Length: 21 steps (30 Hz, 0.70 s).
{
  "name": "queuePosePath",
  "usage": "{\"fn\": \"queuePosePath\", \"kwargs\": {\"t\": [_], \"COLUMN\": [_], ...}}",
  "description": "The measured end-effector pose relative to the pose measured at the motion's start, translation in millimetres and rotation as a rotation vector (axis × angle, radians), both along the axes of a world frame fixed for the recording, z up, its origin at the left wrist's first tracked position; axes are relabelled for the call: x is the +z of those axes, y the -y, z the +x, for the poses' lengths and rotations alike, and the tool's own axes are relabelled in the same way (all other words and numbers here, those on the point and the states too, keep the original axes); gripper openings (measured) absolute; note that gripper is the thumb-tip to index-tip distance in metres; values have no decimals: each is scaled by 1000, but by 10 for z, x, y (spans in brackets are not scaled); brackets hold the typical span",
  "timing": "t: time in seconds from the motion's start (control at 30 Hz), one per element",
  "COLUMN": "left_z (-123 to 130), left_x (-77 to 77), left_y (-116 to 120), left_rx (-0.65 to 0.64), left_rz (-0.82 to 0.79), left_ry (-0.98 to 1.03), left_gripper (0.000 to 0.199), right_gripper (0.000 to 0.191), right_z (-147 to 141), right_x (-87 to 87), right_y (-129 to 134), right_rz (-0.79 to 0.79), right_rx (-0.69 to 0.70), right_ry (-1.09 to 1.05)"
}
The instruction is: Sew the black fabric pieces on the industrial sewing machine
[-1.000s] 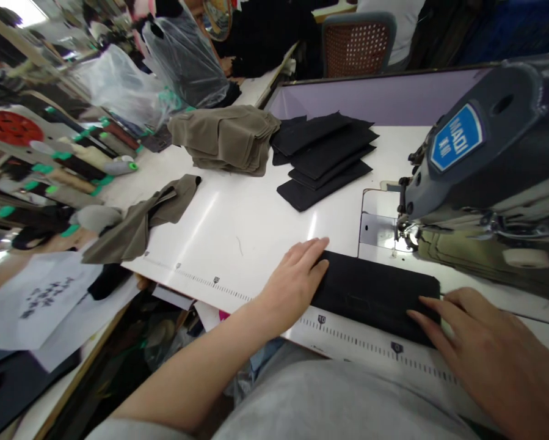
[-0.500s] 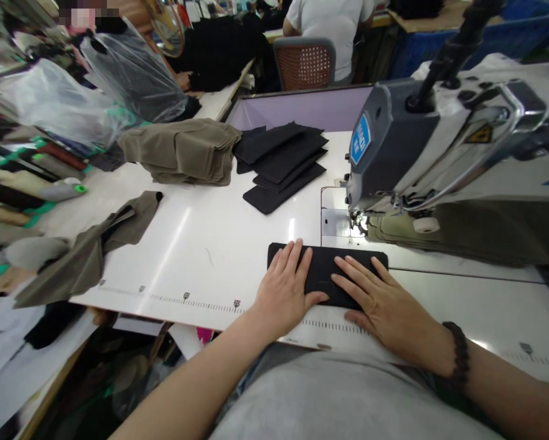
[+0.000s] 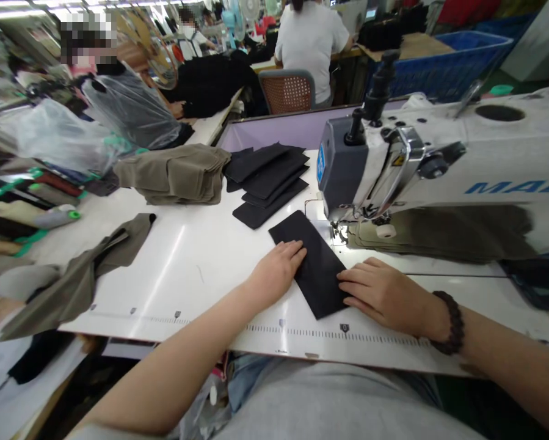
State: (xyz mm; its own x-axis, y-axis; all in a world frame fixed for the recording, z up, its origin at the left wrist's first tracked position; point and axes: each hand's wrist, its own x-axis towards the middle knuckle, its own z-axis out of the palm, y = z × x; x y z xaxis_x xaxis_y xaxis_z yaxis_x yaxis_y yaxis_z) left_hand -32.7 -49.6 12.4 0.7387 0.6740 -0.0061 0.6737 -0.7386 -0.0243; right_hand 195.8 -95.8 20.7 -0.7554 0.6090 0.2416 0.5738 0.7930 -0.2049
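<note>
A flat black fabric piece lies slantwise on the white sewing table, its upper end close to the needle area of the sewing machine. My left hand rests on its left edge, fingers laid over the cloth and thumb hidden. At the lower right edge, my right hand touches the piece with outstretched fingertips; a dark beaded bracelet circles that wrist. Neither hand is closed round the cloth. Behind it lies a fanned pile of black fabric pieces.
A stack of olive-brown cloth pieces stands at the back left. More olive cloth lies under the machine arm. A loose olive strip hangs near thread cones. Beyond the table sits a person in white on a chair.
The black fabric piece has turned from lying crosswise to slanting, its upper end now nearer the needle. My hands have shifted to its two long edges. The camera view has tilted up.
</note>
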Motion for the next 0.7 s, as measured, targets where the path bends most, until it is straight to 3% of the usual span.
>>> {"fn": "queuePosePath", "kwargs": {"t": [0.13, 0.3, 0.7], "left_z": [281, 371, 375], "left_x": [-20, -55, -62], "left_y": [-312, -329, -475], "left_rx": [61, -110, -153], "left_rz": [25, 16, -63], "left_ry": [34, 79, 121], "left_gripper": [63, 40, 51], "right_gripper": [27, 29, 38], "right_z": [75, 157, 185], "right_x": [-57, -162, -226], "right_y": [-231, -301, -316], "right_rz": [81, 100, 75], "right_rx": [50, 19, -146], "right_ry": [68, 43, 44]}}
